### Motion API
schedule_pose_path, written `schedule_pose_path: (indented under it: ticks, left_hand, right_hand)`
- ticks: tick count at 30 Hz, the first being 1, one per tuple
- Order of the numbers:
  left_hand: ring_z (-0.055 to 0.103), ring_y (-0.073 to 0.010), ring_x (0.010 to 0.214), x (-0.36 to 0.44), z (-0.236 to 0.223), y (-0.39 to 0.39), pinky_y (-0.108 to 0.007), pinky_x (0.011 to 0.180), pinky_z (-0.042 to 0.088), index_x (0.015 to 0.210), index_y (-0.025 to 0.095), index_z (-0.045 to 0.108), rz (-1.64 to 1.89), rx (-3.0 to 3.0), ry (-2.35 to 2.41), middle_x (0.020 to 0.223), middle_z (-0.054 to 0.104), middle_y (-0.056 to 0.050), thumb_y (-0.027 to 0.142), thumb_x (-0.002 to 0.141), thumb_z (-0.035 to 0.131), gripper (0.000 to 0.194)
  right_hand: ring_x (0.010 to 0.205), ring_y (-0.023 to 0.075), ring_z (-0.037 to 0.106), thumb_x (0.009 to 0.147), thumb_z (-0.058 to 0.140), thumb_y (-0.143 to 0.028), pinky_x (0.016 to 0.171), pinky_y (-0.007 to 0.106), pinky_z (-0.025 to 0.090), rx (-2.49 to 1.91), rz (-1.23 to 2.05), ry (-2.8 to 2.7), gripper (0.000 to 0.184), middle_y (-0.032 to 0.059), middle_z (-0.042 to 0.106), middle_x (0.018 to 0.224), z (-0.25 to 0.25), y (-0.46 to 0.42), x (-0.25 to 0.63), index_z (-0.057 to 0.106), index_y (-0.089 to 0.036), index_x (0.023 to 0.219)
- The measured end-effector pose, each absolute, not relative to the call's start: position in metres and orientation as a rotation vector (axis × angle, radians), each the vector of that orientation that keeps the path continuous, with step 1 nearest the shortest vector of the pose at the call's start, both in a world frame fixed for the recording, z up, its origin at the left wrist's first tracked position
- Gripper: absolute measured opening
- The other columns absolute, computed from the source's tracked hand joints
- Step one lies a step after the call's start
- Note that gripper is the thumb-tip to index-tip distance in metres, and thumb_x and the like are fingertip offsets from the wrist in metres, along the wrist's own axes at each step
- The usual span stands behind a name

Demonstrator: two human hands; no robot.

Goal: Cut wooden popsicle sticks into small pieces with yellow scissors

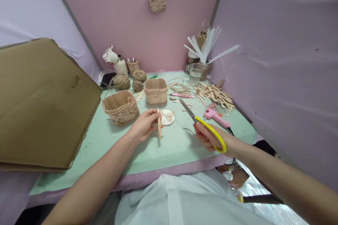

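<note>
My left hand (145, 124) pinches a thin wooden stick (159, 128), held upright over the table. Yellow-handled scissors (211, 132) are in my right hand (204, 137), their blades pointing up and to the left, apart from the stick. Just behind my left fingers lies a small round white dish (169, 116) with wood scraps in it. Two baskets made of wooden strips are near: one basket (121, 109) to the left of my left hand and another basket (156, 93) behind it.
A pink glue gun (216, 116) and a pile of wooden sticks (216, 95) lie at the right. Twine balls (121, 81) sit at the back left; a clear measuring cup (196, 74) and white strips (207, 45) stand at the back right. A large cardboard sheet (44, 105) leans at the left.
</note>
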State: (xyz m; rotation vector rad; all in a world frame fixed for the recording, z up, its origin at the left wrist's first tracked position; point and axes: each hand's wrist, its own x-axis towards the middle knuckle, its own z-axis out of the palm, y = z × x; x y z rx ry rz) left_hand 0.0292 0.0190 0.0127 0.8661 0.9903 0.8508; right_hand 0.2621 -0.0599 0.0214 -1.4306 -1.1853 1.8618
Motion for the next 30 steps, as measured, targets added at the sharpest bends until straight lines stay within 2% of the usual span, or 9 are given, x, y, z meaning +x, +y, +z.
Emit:
schedule_pose_path:
  ticks: [7, 14, 18, 21, 25, 30]
  left_hand:
    - [0.056, -0.0076, 0.062, 0.034, 0.007, 0.016, -0.024, 0.066, 0.053, 0.076, 0.014, 0.058, 0.861, 0.854, 0.884, 0.071, 0.055, 0.0, 0.017, 0.066, 0.069, 0.016]
    - [0.058, -0.0093, 0.067, 0.032, 0.0, 0.008, -0.023, 0.068, 0.049, 0.076, 0.013, 0.059, 0.917, 0.916, 0.816, 0.072, 0.059, -0.001, 0.021, 0.064, 0.071, 0.019]
    - [0.058, -0.0097, 0.076, 0.031, 0.004, 0.008, -0.023, 0.074, 0.049, 0.074, 0.014, 0.059, 1.021, 0.837, 0.785, 0.08, 0.061, -0.001, 0.018, 0.065, 0.07, 0.015]
    - [0.06, -0.0092, 0.076, 0.029, 0.006, 0.009, -0.023, 0.075, 0.051, 0.074, 0.014, 0.058, 1.064, 0.736, 0.797, 0.082, 0.063, -0.002, 0.014, 0.065, 0.068, 0.013]
    - [0.061, -0.0099, 0.077, 0.03, 0.006, 0.009, -0.022, 0.077, 0.052, 0.072, 0.013, 0.057, 1.075, 0.709, 0.796, 0.083, 0.064, -0.003, 0.01, 0.065, 0.067, 0.013]
    - [0.061, -0.0113, 0.08, 0.032, 0.005, 0.008, -0.023, 0.079, 0.051, 0.068, 0.012, 0.056, 1.048, 0.728, 0.778, 0.082, 0.063, -0.003, 0.011, 0.065, 0.067, 0.012]
  right_hand:
    - [0.045, 0.0051, 0.009, 0.078, 0.037, -0.066, 0.037, 0.017, 0.01, -1.292, 1.841, -1.157, 0.045, -0.0093, 0.018, 0.055, 0.009, -0.07, 0.252, 0.033, -0.022, 0.07]
    - [0.043, 0.0051, 0.013, 0.077, 0.036, -0.067, 0.036, 0.017, 0.014, -1.301, 1.769, -1.231, 0.046, -0.01, 0.019, 0.052, 0.009, -0.07, 0.234, 0.03, -0.022, 0.067]
    - [0.042, 0.006, 0.03, 0.074, 0.053, -0.055, 0.039, 0.019, 0.026, -1.471, 1.446, -1.405, 0.038, -0.0088, 0.033, 0.052, 0.014, -0.067, 0.221, 0.036, -0.021, 0.07]
    - [0.045, 0.0067, 0.039, 0.071, 0.06, -0.045, 0.042, 0.021, 0.03, -1.505, 1.27, -1.457, 0.03, -0.005, 0.049, 0.061, 0.015, -0.064, 0.215, 0.044, -0.019, 0.074]
    - [0.046, 0.0071, 0.042, 0.069, 0.061, -0.044, 0.043, 0.023, 0.032, -1.475, 1.158, -1.336, 0.03, 0.0008, 0.06, 0.08, 0.011, -0.059, 0.212, 0.048, -0.018, 0.081]
    - [0.042, 0.0068, 0.038, 0.066, 0.064, -0.042, 0.041, 0.023, 0.029, -1.482, 1.051, -1.247, 0.03, -0.0002, 0.059, 0.071, 0.009, -0.051, 0.213, 0.048, -0.019, 0.075]
